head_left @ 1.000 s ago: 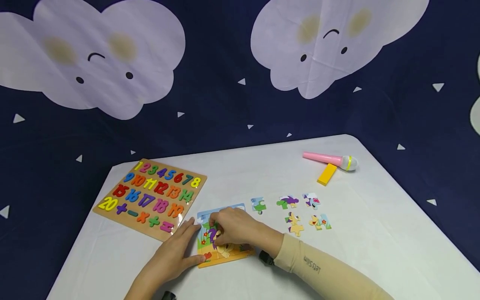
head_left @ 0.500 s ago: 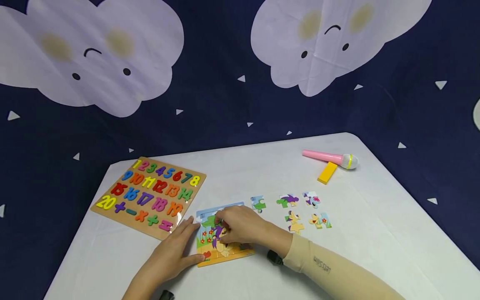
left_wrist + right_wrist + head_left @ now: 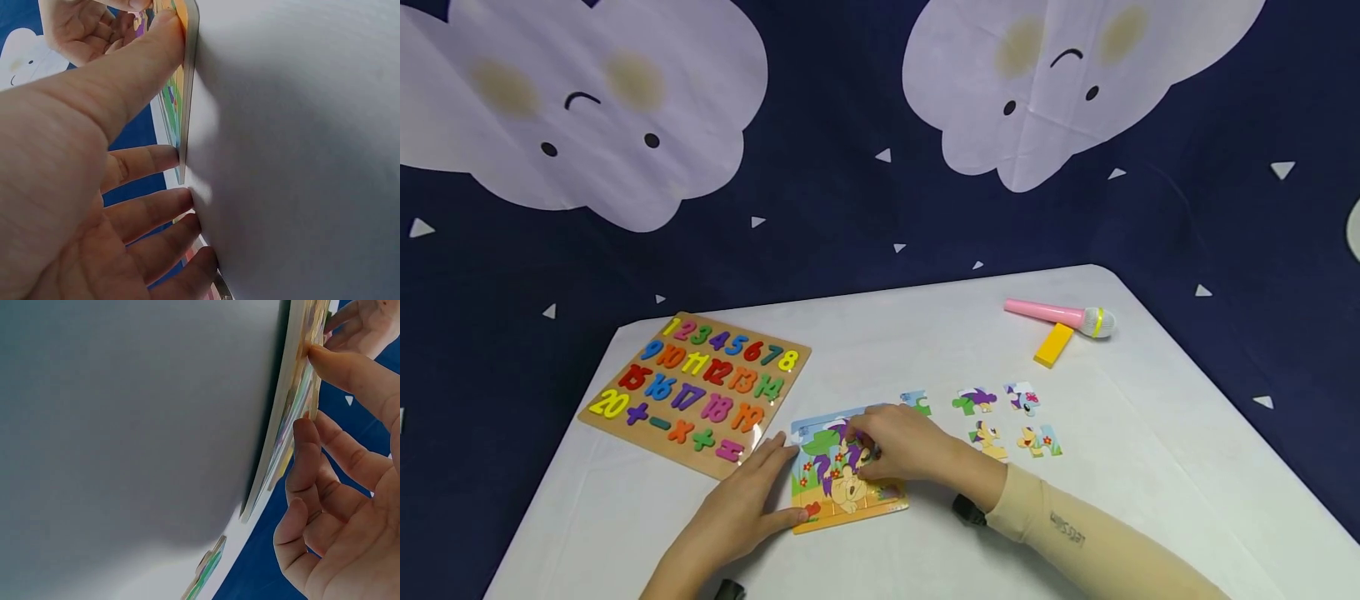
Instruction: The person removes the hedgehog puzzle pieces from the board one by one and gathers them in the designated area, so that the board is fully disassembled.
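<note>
The picture puzzle board (image 3: pixel 850 523) lies flat at the front middle of the table. My left hand (image 3: pixel 733 515) rests at its left side, the thumb on its front left corner and the other fingers spread along the left edge. In the left wrist view, the left hand (image 3: pixel 94 162) has its thumb on the board (image 3: pixel 187 81). Over the board's right part, my right hand (image 3: pixel 906 442) pinches a puzzle piece with purple on it. The right wrist view has the right hand's (image 3: pixel 350 487) thumb and a finger at a thin piece (image 3: pixel 315 397); the fingers partly hide it.
Several loose puzzle pieces (image 3: pixel 976 401) lie right of the board, one partly behind the right hand. A wooden number board (image 3: pixel 658 442) lies at the left. Further back on the right are a pink toy microphone (image 3: pixel 1045 313) and a yellow block (image 3: pixel 1053 345).
My right hand has moved right across the board, and more of the picture's left and middle now shows. My left hand has stayed at the board's left edge.
</note>
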Tool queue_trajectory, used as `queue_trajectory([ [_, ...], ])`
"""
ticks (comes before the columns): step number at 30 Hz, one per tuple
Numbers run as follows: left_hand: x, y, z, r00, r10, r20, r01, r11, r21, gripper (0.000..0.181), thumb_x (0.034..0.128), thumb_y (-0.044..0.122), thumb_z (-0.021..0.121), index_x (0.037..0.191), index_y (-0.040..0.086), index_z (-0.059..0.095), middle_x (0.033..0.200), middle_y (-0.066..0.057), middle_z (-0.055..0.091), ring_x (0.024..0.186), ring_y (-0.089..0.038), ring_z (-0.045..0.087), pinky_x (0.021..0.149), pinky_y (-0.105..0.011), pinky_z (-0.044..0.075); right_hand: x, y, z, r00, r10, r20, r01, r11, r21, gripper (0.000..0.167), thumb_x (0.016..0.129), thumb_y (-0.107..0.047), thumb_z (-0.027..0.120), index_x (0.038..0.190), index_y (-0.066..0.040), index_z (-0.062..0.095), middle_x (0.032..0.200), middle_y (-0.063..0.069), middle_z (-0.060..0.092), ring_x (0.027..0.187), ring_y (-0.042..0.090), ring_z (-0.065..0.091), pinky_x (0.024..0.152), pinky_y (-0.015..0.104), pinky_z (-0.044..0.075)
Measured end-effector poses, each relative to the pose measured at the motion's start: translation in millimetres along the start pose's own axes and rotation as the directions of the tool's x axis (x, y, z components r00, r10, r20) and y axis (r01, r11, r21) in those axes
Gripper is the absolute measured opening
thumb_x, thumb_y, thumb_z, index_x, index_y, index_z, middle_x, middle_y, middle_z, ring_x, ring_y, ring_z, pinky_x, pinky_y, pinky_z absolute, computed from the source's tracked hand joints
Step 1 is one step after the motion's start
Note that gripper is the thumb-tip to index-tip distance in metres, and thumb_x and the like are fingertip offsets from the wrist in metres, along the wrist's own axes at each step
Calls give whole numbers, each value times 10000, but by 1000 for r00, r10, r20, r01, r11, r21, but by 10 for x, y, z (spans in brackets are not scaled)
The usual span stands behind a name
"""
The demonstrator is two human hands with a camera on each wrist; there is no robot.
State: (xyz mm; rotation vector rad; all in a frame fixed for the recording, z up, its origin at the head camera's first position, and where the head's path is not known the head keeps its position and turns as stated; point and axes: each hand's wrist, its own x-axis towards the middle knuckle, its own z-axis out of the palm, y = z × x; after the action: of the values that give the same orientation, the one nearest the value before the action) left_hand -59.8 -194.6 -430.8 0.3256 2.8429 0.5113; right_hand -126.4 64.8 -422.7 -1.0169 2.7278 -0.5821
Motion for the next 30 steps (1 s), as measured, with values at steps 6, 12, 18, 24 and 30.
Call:
queue_trajectory([
  [6,6,10,2,1000,-5,3,5,1000,8,921,798,570,903,1544,154,559,1688,-183,444,1559,-451,420,1159,-689,469,-70,81,-39,1000,30,-6,-30,999,19,383,830,-302,916,1165,-178,780,885,-78,654,763,60,527,700,227,459],
  [12,3,24,2,1000,-9,5,9,1000,20,927,789,564,911,1543,149,564,1688,-186,445,1563,-452,414,1150,-695,474,-199,198,-95,998,54,-32,-53,998,16,367,819,-293,919,1140,-183,782,891,-74,654,781,68,539,711,253,473],
  [18,5,20,7,1000,-13,9,13,1000,19,913,798,562,909,1542,162,566,1690,-173,447,1558,-443,427,1150,-686,480,-373,359,-166,996,69,-50,-67,997,40,361,827,-293,926,1137,-186,774,942,-71,720,835,75,597,779,293,524],
  [24,6,17,8,1000,-12,4,12,1000,25,912,797,564,908,1540,158,568,1689,-175,448,1559,-442,426,1153,-683,479,-494,478,-227,994,96,-46,-93,994,62,356,820,-269,936,1117,-167,769,945,-71,724,851,76,606,795,293,546],
  [30,18,26,1,1000,-22,14,22,999,25,915,798,559,909,1545,161,562,1694,-175,440,1559,-443,424,1153,-688,475,-593,560,-294,990,140,-34,-137,988,74,365,809,-249,946,1114,-152,772,932,-73,713,849,88,596,794,293,544],
])
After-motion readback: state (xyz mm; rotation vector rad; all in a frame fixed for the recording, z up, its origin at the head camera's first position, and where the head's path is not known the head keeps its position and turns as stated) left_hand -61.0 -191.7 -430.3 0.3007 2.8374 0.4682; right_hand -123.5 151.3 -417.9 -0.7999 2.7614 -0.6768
